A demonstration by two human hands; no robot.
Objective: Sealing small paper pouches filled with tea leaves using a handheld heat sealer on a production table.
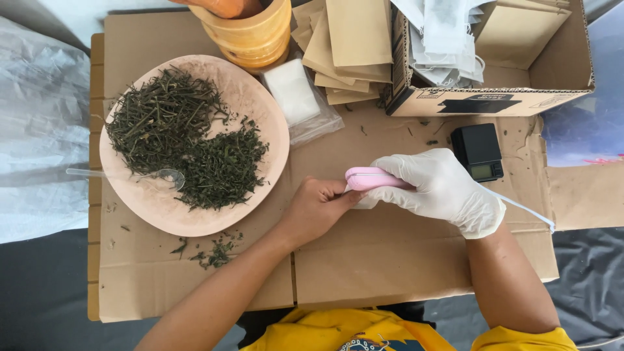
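Observation:
My right hand (442, 185), in a white glove, grips a small pink handheld sealer (365, 178) with a thin white cord (520, 207) trailing right. Bare, my left hand (316, 208) pinches something small and white under the sealer's tip; most of it is hidden by the fingers. Both hands rest on flattened cardboard (390, 253). To the left sits a pale pink plate (260, 110) heaped with dried green herbs (175, 136), a clear plastic spoon (130, 174) lying across it.
A small black pocket scale (478, 151) sits just beyond my right hand. Behind are a bag of white sachets (296, 94), tan paper envelopes (348, 49), a wooden mortar (253, 32) and a cardboard box (494, 97) with more packets. Herb crumbs (214, 252) lie below the plate.

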